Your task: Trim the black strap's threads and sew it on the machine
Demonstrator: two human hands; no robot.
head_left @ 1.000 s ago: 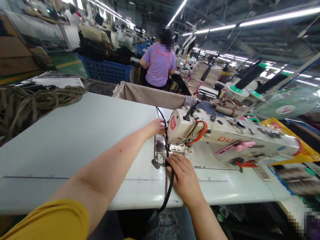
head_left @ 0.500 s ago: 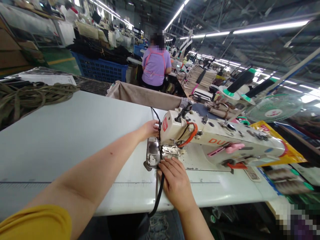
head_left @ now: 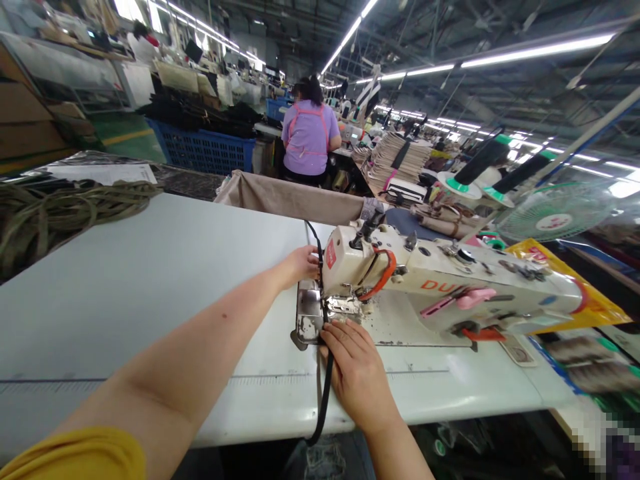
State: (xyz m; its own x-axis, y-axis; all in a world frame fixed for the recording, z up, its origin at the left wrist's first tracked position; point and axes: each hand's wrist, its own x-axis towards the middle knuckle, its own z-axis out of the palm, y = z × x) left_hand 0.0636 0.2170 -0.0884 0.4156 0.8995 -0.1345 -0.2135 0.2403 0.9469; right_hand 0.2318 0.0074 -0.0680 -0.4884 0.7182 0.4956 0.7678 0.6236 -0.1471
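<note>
A narrow black strap (head_left: 325, 393) runs through the white sewing machine (head_left: 400, 273), past the needle area and over the table's front edge. Behind the machine head, my left hand (head_left: 303, 263) has its fingers closed on the strap's far part; some fingertips are hidden there. My right hand (head_left: 356, 363) presses the strap down in front of the presser foot, fingers together and thumb at its side. Close by the hands is the metal needle plate (head_left: 309, 303). A pink-handled tool (head_left: 475, 298) rests against the machine arm.
Olive straps (head_left: 75, 213) lie bundled on the table's left. Beyond the far edge hangs beige cloth (head_left: 285, 197). Black thread cones (head_left: 475, 163) and a fan (head_left: 555, 213) stand at right. A co-worker in purple (head_left: 310, 137) sits ahead, near a blue crate (head_left: 203, 147).
The view has shifted slightly, so the table and machine appear a little lower and farther right. Both hands keep their places on the strap.
</note>
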